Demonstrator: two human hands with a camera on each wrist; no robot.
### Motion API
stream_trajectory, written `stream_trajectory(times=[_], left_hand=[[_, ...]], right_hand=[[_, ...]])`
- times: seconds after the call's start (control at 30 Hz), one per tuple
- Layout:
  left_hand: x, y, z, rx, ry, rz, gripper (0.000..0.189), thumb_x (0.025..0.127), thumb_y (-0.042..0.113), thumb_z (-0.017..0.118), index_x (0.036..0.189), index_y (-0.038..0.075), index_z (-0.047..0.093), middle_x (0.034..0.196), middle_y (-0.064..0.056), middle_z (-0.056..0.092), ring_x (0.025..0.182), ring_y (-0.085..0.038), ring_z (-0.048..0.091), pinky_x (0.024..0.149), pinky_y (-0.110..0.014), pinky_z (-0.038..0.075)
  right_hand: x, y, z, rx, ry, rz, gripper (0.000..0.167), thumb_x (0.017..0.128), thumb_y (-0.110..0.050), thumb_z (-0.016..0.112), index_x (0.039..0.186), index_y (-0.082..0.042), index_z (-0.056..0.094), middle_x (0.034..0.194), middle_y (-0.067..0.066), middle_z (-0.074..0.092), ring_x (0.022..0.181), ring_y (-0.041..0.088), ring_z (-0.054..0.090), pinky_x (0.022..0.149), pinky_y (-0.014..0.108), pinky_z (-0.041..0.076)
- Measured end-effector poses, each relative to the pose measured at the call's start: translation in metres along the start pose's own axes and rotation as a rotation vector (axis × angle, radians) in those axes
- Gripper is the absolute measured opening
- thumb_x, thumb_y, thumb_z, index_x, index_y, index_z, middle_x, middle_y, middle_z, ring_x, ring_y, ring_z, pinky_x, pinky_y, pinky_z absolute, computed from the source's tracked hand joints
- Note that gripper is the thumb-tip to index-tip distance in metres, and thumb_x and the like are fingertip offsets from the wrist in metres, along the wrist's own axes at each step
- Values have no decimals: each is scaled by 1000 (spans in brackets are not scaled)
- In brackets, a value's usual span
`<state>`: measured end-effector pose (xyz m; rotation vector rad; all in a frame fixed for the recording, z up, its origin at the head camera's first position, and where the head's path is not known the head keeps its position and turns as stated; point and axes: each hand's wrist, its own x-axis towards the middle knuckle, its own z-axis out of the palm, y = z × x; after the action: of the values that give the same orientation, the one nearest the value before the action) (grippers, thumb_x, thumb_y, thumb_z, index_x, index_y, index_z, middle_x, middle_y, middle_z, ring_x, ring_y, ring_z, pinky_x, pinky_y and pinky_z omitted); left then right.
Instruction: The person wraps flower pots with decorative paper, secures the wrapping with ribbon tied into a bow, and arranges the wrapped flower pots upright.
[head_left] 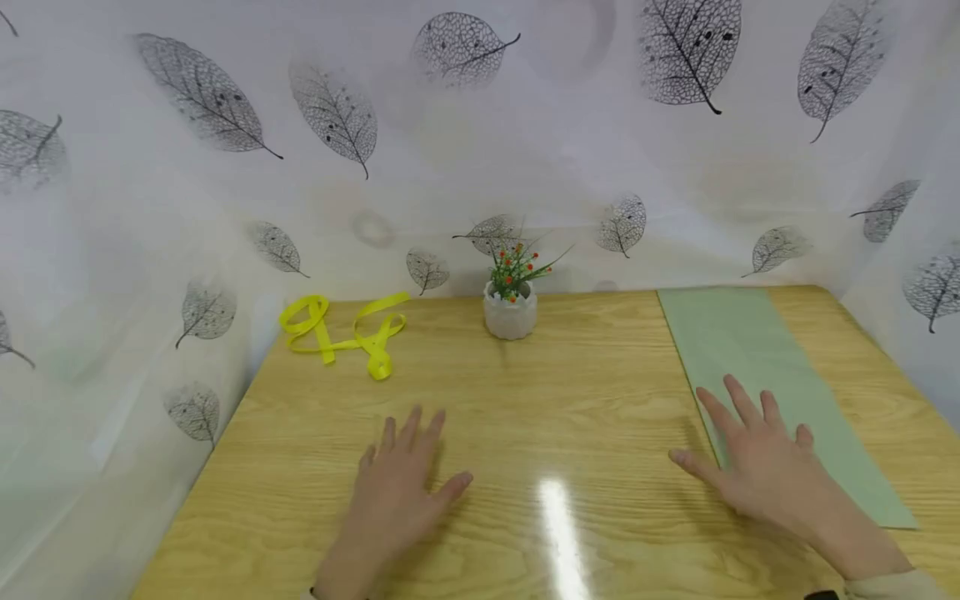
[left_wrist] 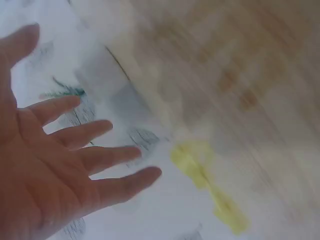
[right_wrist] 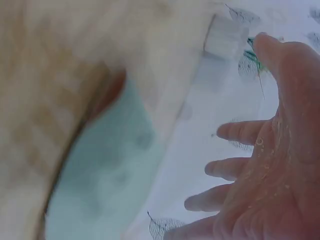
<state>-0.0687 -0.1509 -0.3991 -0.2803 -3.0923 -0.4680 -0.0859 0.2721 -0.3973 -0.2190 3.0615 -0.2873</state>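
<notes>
My left hand is over the left part of the wooden table, palm down with fingers spread, holding nothing. Beyond its fingertips lies a loosely looped yellow ribbon, also blurred in the left wrist view. My right hand is spread in the head view over a long pale green sheet, near its left edge. Whether it touches the sheet I cannot tell. In the right wrist view the right hand shows bare, straight fingers, with the green sheet off to the left.
A white pot with a small green plant and red flowers stands at the back middle of the table. Behind and beside the table hangs a white curtain printed with grey leaves. Light glares on the table's front.
</notes>
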Motion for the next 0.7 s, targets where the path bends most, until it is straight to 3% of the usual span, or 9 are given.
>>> stream_trajectory(times=[0.1,0.2,0.47,0.53,0.7], left_hand=[[9,22,6,-76,-7,134,62,97,48,65,149,18,53,154,-15,52,139,-44,50,104,-68,45],[19,47,21,-90,-3,303,48,99,41,66,140,17,62,142,-9,64,127,-31,63,96,-56,54],[48,114,56,-37,10,661,30,102,34,61,125,17,72,124,3,73,109,-11,71,89,-28,59],[53,131,61,-40,-8,716,29,104,33,59,124,17,73,122,5,74,106,-7,71,88,-21,58],[65,176,71,7,-79,761,29,105,36,55,126,25,71,123,11,71,104,-1,68,81,-12,54]], right_hand=[[5,19,-11,16,-4,1,91,96,-67,55,157,-3,36,160,38,24,133,73,27,84,91,29],[9,42,-19,6,21,14,86,97,-62,58,152,1,41,155,41,29,131,71,30,85,88,32],[12,103,-20,7,122,60,70,100,-42,64,136,16,48,139,51,36,121,67,37,91,79,36],[11,113,-17,-3,120,69,69,101,-42,63,134,18,49,136,52,37,118,68,39,90,78,37],[9,129,-13,-37,121,108,71,101,-44,61,130,19,51,132,53,38,112,70,43,88,77,40]])
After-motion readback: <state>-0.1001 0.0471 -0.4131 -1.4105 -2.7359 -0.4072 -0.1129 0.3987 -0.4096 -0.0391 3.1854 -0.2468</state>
